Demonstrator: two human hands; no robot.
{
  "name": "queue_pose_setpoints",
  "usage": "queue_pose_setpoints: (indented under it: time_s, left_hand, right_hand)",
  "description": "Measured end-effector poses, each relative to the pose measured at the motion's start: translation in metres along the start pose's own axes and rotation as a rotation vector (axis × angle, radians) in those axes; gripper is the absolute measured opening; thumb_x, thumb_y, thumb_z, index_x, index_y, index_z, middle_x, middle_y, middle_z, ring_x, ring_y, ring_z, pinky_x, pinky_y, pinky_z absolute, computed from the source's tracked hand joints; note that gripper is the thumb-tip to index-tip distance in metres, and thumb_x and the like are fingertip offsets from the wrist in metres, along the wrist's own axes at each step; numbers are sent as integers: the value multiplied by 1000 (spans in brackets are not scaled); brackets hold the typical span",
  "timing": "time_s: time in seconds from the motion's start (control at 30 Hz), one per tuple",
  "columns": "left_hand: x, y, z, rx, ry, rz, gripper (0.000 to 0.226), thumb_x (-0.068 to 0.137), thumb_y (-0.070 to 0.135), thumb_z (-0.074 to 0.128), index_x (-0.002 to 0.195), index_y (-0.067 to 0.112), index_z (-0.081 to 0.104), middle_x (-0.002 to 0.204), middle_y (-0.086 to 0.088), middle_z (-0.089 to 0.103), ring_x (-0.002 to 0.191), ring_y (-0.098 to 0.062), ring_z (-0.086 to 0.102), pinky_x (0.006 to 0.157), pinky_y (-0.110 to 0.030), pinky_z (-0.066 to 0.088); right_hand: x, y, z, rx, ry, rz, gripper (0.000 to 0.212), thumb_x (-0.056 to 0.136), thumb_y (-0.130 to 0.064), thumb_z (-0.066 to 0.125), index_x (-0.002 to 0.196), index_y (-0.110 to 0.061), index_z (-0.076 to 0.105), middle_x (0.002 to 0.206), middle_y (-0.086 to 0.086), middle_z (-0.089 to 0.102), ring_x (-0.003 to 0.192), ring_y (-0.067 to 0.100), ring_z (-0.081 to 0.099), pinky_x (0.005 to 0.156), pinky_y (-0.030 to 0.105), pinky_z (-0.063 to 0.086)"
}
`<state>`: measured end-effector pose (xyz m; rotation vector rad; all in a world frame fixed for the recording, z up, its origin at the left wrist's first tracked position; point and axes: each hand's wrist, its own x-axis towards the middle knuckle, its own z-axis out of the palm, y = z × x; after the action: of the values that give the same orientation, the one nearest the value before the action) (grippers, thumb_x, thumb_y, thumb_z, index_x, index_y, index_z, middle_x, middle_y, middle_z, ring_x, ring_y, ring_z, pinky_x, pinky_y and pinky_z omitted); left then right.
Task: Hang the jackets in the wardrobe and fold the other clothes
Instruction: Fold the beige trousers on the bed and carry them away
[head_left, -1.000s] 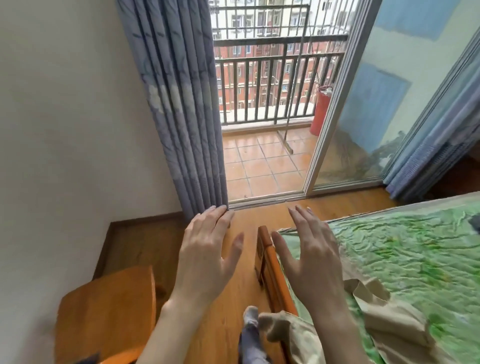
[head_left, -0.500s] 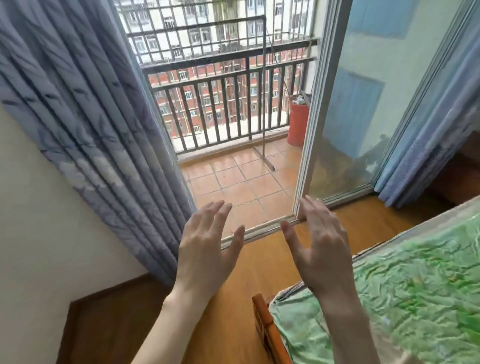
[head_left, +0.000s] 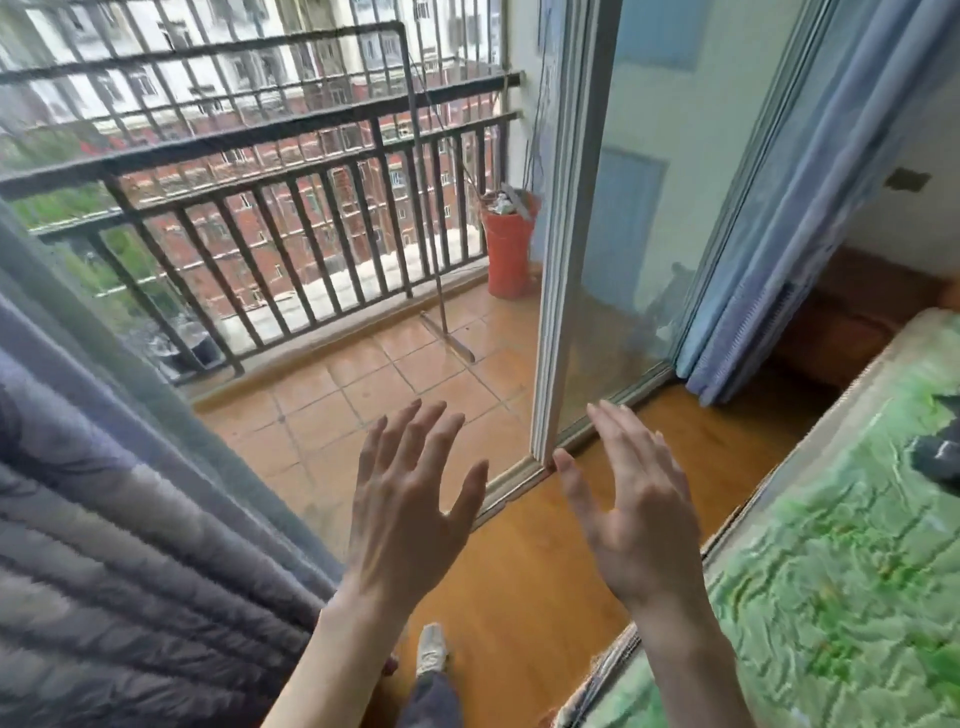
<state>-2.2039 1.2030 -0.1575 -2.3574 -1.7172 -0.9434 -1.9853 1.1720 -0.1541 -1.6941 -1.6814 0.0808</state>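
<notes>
Left hand (head_left: 410, 512) and right hand (head_left: 636, 512) are raised side by side, fingers spread, holding nothing. A dark garment (head_left: 937, 457) lies on the bed (head_left: 831, 597), right of the right hand. Since the earlier frame, the view has turned further toward the balcony railing (head_left: 291, 156).

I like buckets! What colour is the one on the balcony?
The bucket is orange-red, seen in the head view.

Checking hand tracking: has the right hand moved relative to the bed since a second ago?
Yes. The right hand hung over the bed's wooden end; now it is off the bed, over the floor, towards the sliding door frame.
</notes>
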Motion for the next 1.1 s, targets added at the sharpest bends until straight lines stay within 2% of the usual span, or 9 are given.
queue_pose_setpoints:
  time_s: [0.17, 0.4, 0.53, 0.83, 0.97, 1.1]
  left_hand:
    - [106, -64, 46, -74, -88, 93, 56, 103, 51, 47, 144, 16, 59, 151, -6, 56, 146, -28, 45, 118, -56, 38]
    - [230, -90, 100, -277, -128, 290, 59, 99, 52, 51, 143, 14, 61, 146, -6, 60, 143, -31, 48, 115, -55, 40]
    - [265, -59, 129, -415, -164, 416, 57, 100, 50, 51, 141, 12, 62, 145, -8, 61, 141, -32, 50, 115, -56, 40]
    - [284, 29, 186, -618, -362, 698, 54, 102, 48, 51, 141, 12, 60, 143, -5, 61, 140, -28, 52, 113, -52, 43]
    - [286, 78, 213, -663, -415, 830, 50, 102, 45, 52, 139, 13, 61, 141, -4, 62, 139, -28, 53, 114, -51, 43]
    - [292, 140, 240, -699, -441, 976, 49, 103, 46, 53, 139, 14, 60, 142, -5, 61, 138, -29, 53, 113, -51, 43]
  right_hand:
    - [88, -1, 49, -49, 94, 134, 59, 105, -58, 46, 148, -19, 54, 156, -6, 50, 148, 7, 39, 126, 42, 28]
    - [184, 1, 72, -187, 232, 293, 56, 107, -54, 45, 149, -18, 53, 154, -6, 52, 147, 8, 40, 122, 40, 34]
    - [184, 16, 51, -295, 315, 403, 56, 107, -54, 45, 148, -17, 55, 151, -5, 55, 143, 9, 45, 118, 35, 40]
    - [135, 59, 20, -500, 441, 759, 59, 106, -60, 39, 152, -23, 48, 153, -9, 52, 140, 7, 46, 118, 24, 34]
    - [125, 85, 6, -576, 506, 876, 59, 106, -58, 43, 150, -20, 49, 151, -4, 55, 136, 12, 52, 113, 31, 44]
    - [112, 120, -15, -588, 596, 996, 61, 106, -58, 41, 152, -19, 47, 153, -1, 54, 138, 16, 52, 113, 40, 46]
